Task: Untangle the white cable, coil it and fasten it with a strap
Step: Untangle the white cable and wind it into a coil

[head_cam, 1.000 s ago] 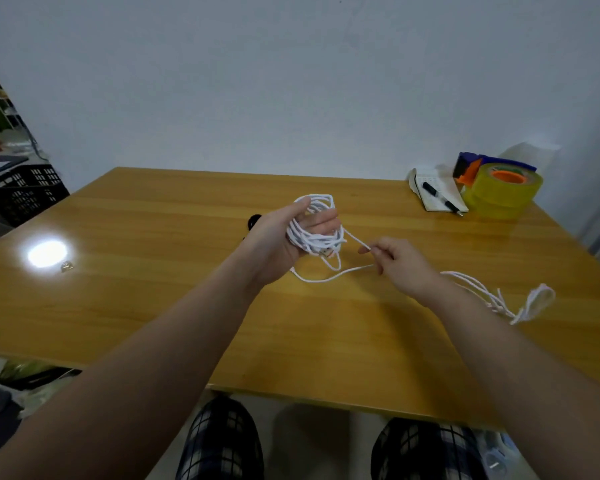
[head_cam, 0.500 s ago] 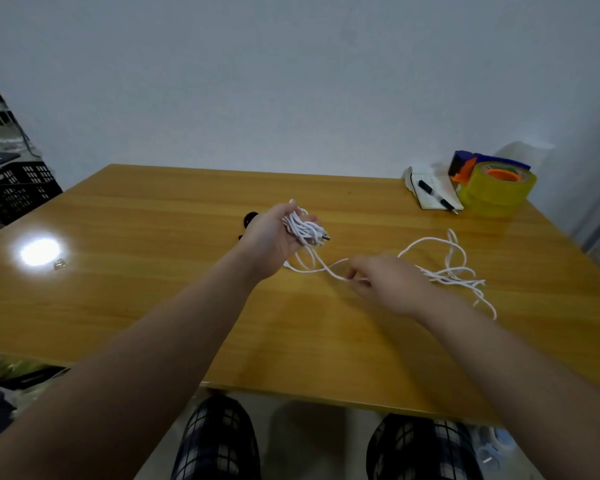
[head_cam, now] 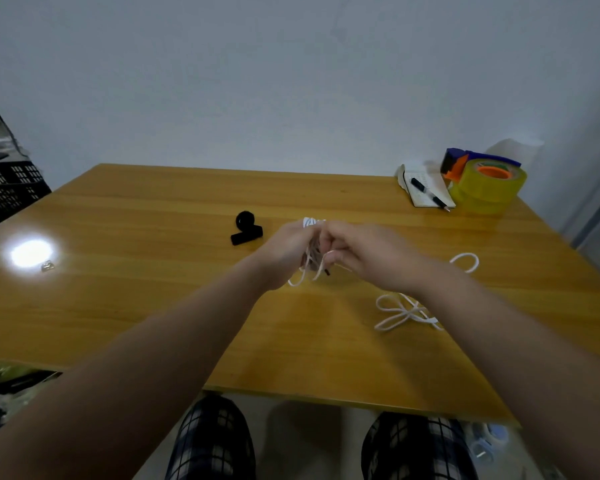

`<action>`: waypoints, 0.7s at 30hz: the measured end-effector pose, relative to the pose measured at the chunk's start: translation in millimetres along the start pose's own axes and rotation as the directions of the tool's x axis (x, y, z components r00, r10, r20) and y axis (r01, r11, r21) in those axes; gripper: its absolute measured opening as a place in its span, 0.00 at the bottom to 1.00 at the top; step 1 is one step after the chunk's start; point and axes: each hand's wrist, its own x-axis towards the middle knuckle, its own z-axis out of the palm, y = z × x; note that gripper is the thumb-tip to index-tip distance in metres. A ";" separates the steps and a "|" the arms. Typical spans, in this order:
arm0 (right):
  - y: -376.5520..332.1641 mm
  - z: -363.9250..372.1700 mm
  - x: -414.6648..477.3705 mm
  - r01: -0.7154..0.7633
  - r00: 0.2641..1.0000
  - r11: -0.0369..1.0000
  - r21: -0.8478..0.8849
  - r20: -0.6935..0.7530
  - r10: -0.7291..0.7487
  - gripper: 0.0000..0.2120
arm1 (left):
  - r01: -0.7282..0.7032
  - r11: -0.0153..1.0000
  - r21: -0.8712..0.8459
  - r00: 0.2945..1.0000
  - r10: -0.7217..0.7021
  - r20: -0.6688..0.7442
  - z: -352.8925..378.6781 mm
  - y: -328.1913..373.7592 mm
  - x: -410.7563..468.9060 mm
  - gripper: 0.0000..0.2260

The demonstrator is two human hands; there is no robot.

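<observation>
I see both forearms bare with no sleeves, the left hand (head_cam: 288,249) and right hand (head_cam: 364,252) ungloved, and dark plaid trousers (head_cam: 212,441) at six o'clock.

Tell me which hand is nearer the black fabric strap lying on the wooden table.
Left. The left hand, gripping the white cable, sits just right of the black fabric strap, apart from it. The right hand is farther right, beyond the left.

Both hands, left (head_cam: 286,252) and right (head_cam: 364,254), meet with fingers curled closed.
</observation>
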 end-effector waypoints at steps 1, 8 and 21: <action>2.3 -1.0 1.3 -0.025 0.999 0.999 0.019 -0.032 0.026 0.03 | 0.002 1.000 0.005 1.000 -0.002 0.031 0.6 1.1 -1.0 0.11; 14.1 -0.4 4.6 -0.049 0.952 0.989 0.138 -0.292 0.087 0.09 | 0.048 0.983 0.176 0.983 -0.078 0.165 12.4 13.3 -3.6 0.32; 51.5 -4.8 -6.9 -0.190 0.959 0.870 0.454 -0.105 0.264 0.06 | 0.036 0.996 0.085 0.995 -0.027 -0.101 -5.5 18.0 -10.4 0.19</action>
